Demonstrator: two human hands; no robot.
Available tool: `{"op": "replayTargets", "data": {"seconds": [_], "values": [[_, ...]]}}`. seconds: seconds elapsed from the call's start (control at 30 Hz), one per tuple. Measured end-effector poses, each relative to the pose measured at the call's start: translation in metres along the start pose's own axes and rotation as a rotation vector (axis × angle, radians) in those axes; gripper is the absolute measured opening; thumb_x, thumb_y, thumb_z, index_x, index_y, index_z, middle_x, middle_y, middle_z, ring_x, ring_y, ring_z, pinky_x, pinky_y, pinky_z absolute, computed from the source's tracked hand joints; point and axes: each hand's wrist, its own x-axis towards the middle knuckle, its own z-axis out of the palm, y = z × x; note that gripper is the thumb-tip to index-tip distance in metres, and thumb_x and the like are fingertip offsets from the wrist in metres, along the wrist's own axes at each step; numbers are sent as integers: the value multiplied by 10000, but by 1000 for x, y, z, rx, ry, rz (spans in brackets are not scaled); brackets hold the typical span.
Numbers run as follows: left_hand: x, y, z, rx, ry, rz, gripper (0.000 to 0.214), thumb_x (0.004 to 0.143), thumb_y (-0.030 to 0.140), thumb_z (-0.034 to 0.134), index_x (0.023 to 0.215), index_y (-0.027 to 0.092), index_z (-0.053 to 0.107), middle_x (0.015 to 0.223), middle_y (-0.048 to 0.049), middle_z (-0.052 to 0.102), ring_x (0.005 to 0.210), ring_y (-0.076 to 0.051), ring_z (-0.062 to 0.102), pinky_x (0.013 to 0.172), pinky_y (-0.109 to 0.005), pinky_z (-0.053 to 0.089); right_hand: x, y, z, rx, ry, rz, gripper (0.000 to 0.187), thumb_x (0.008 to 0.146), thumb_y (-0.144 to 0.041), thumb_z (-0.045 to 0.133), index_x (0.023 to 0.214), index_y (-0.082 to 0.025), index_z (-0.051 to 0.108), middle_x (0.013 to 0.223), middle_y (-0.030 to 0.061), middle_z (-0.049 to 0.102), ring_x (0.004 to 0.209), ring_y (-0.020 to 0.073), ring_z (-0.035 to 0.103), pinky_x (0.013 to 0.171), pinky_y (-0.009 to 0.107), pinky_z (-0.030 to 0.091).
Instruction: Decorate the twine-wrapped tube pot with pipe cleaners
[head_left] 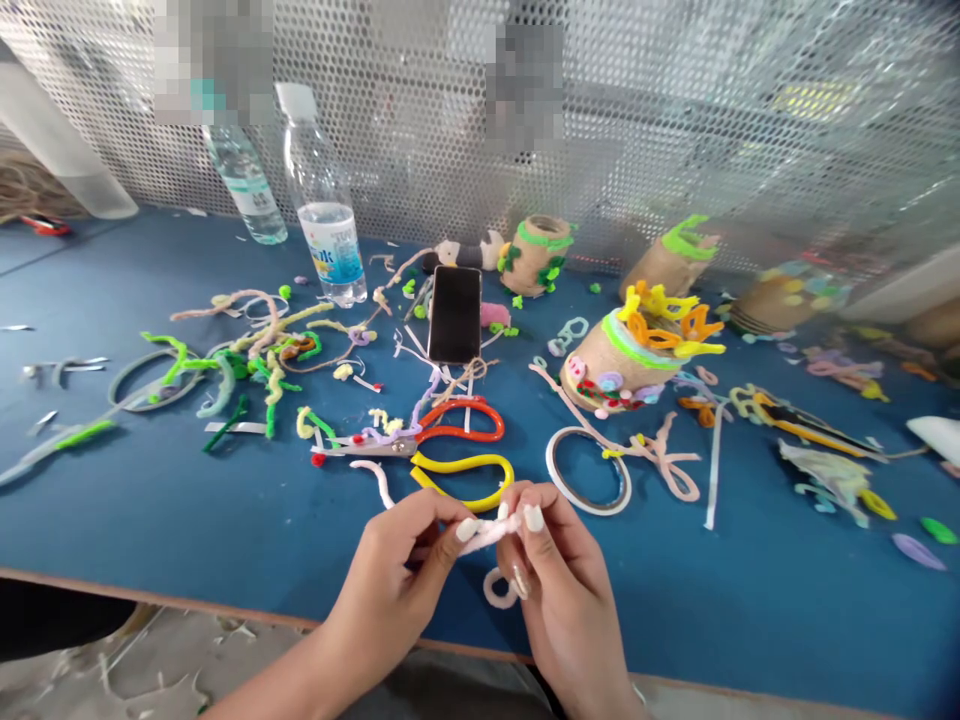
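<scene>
Here we go: left hand (pixel 409 580) and right hand (pixel 566 590), both pinched closed, grip a pale pink fuzzy strand (pixel 489 537) over the counter (pixel 300 560)! Scissors (pixel 412 447) lie just beyond.

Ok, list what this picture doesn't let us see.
All in the head view:
1. Pinched parts of the pale pink pipe cleaner: hidden by left hand and right hand.
2. Inside of the brown decorated jar: behind orange pipe-cleaner shapes.
3. White object: cut off by right edge.
</scene>
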Motion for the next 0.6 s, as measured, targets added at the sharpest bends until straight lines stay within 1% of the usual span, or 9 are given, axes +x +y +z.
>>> {"op": "replayTargets", "data": {"seconds": [0.13,0.2,0.27,0.33,0.4,0.47,0.5,0.6], "values": [[-3,-1,-1,97,-75,72,162,916,227,476,810,174,586,708,8,600,587,-77,524,537,-152,414,1,-1,1,21,29,29,191,910,-333,558,786,-191,582,845,-27,552,387,-35,254,368,140,215],[-4,-1,-2,150,-98,97,148,912,202,468,810,177,573,707,9,587,571,-79,505,516,-158,394,1,-1,1,35,49,35,198,908,-346,559,783,-194,586,832,-28,562,374,-35,241,355,143,197],[-4,-1,-2,178,-111,109,133,908,183,467,823,181,570,709,10,581,558,-78,497,499,-159,382,2,-1,0,29,96,27,205,895,-352,578,765,-194,575,762,-41,553,370,-27,242,351,142,188],[-4,-1,-2,174,-88,125,115,908,173,474,853,186,574,743,4,586,581,-79,518,510,-154,399,3,0,-1,-19,157,10,221,873,-359,611,742,-187,564,668,-53,529,376,-16,251,357,136,186],[-3,0,-3,166,-32,184,110,905,146,478,892,187,579,804,-11,594,654,-85,559,565,-150,439,3,1,-3,-105,196,13,196,841,-357,655,772,-191,578,619,-54,532,392,-6,270,368,126,197],[-2,1,-5,181,21,285,144,894,98,475,923,184,586,854,-25,594,740,-91,584,647,-154,469,2,2,-4,-183,181,39,177,804,-339,700,820,-198,594,605,-51,549,412,4,294,379,119,214],[-2,2,-6,193,36,338,167,886,72,473,931,182,591,865,-27,593,762,-90,587,678,-153,473,2,1,-4,-206,161,53,182,789,-332,715,814,-195,598,598,-50,552,419,8,304,384,118,224],[0,5,-8,199,57,454,218,865,17,475,946,178,597,856,-18,597,757,-73,588,697,-131,472,2,0,-4,-238,110,92,227,751,-329,743,696,-164,597,541,-49,528,426,16,326,391,126,250]]}}
